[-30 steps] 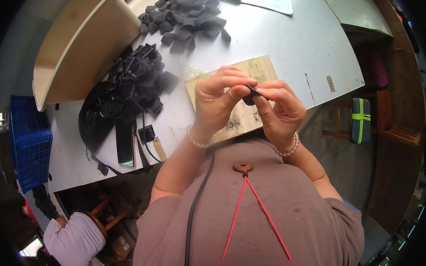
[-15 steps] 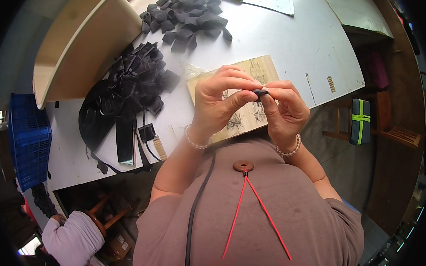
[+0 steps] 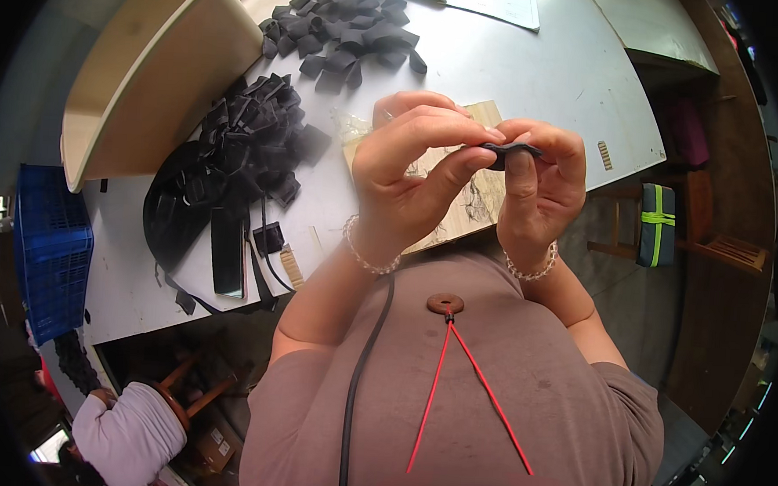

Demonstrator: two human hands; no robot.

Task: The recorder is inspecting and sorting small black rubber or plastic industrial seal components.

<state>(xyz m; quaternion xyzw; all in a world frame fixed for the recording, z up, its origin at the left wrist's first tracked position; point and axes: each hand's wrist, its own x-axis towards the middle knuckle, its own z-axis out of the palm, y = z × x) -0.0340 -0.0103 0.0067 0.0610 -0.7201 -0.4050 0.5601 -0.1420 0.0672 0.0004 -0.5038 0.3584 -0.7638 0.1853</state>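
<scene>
A small dark strip of fabric is pinched between my two hands above a wooden board. My left hand is closed on its left end with thumb and fingertips. On the other end, my right hand presses with the thumb against the curled fingers. The strip bends slightly along its upper edge; much of it is hidden by fingers. Loose dark thread ends lie on the board. To the left, a pile of black folded fabric pieces sits beside a second pile of similar pieces farther back.
A phone lies near the table's left front edge. An open notebook is at the back. A beige curved panel and a blue crate stand left. Another person sits lower left; a strapped box is right.
Both hands have turned and the right hand has shifted up and to the right. More of the fabric strip shows, stretched wider between the fingers.
</scene>
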